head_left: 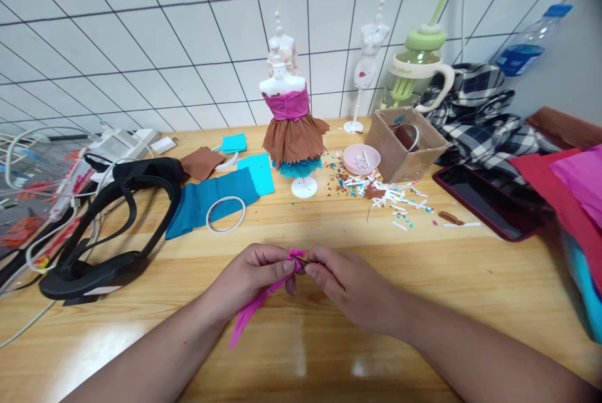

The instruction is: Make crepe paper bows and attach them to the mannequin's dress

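Near the middle of the wooden table, my left hand (258,277) pinches a twisted pink paper strip (254,313), whose tail hangs down to the left. My right hand (341,281) is closed on a small dark pointed tool (301,261), and its tip touches the pink paper at my left fingertips. Behind my hands stands a white mannequin (282,83) in a pink top (288,104), with a brown skirt (295,136) over a ruffled blue layer (300,168).
Left lie a black strapped headset (126,271), blue paper (214,199) and a tape ring (226,214). Right are a pink dish (361,159), paper scraps (392,196), a cardboard box (399,155), a phone (489,202) and a green-lidded jug (416,71). A bare mannequin (364,71) stands behind.
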A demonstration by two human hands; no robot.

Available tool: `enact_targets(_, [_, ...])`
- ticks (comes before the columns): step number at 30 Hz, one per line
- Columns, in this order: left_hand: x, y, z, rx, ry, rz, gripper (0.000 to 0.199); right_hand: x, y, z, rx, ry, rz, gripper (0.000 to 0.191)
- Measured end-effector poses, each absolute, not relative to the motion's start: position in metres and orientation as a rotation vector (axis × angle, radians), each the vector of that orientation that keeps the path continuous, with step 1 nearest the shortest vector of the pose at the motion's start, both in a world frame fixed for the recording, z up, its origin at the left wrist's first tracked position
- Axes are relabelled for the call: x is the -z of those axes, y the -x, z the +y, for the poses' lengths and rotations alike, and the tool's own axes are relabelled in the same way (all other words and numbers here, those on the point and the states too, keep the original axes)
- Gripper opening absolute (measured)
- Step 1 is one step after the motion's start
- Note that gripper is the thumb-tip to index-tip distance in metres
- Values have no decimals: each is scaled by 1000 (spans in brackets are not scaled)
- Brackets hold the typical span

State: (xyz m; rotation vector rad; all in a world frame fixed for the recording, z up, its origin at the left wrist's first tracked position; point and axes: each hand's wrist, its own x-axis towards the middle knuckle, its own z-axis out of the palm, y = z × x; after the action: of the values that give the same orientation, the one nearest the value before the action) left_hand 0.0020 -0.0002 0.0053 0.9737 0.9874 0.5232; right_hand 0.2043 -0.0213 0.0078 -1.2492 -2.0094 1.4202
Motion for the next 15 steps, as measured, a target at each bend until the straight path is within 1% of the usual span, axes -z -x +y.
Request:
enact_targets(8, [-7, 0, 3, -507, -948, 965, 20, -9, -211, -20, -1418, 1232, -2056, 35])
enact_targets(15, [-7, 2, 3, -422, -991, 942, 19, -10, -211, -21, -1458, 1172, -2093, 37])
